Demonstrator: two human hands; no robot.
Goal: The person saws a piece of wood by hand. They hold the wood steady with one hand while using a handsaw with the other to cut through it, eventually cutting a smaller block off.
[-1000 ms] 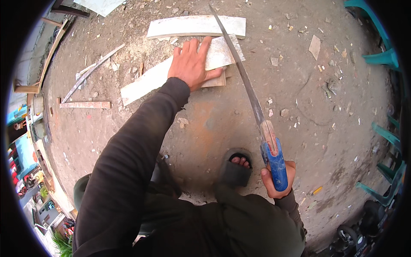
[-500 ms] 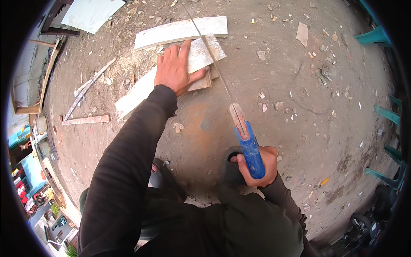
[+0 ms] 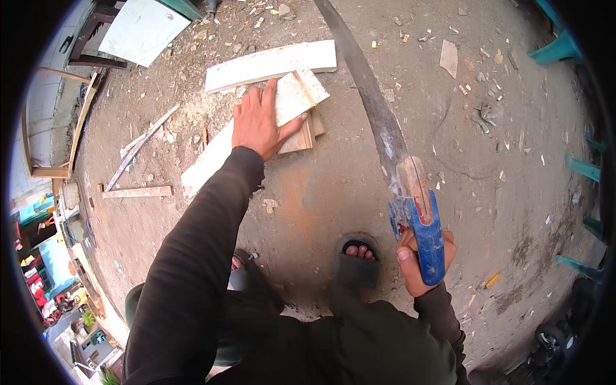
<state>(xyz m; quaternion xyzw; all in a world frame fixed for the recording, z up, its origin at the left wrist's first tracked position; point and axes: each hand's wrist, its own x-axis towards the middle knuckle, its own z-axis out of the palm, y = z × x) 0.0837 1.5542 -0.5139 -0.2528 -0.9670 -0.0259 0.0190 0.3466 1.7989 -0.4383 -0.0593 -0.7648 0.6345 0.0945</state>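
My left hand (image 3: 255,125) lies spread on a white-faced board (image 3: 212,157), pressing it down, with the thumb near its close edge. A brownish line (image 3: 304,88) crosses the board near its far right end. Pieces of bare wood (image 3: 300,138) lie under that end and prop it up. My right hand (image 3: 431,253) is wrapped round the blue handle (image 3: 428,240) of a handsaw. Its long grey blade (image 3: 372,96) points away, right of the board and apart from it. The blade's tip runs out of the top of view.
Another white board (image 3: 273,64) lies just beyond. Thin wood strips (image 3: 138,191) are on the ground at left, and a white panel (image 3: 144,32) at far left. Green plastic chair legs (image 3: 561,48) stand along the right. Chips and rubble litter the dirt floor (image 3: 487,212). My sandalled foot (image 3: 358,260) is near.
The saw has come off the board and swung right, turning so the flat of its blade shows. My right hand moved right with it. My left hand stays on the board.
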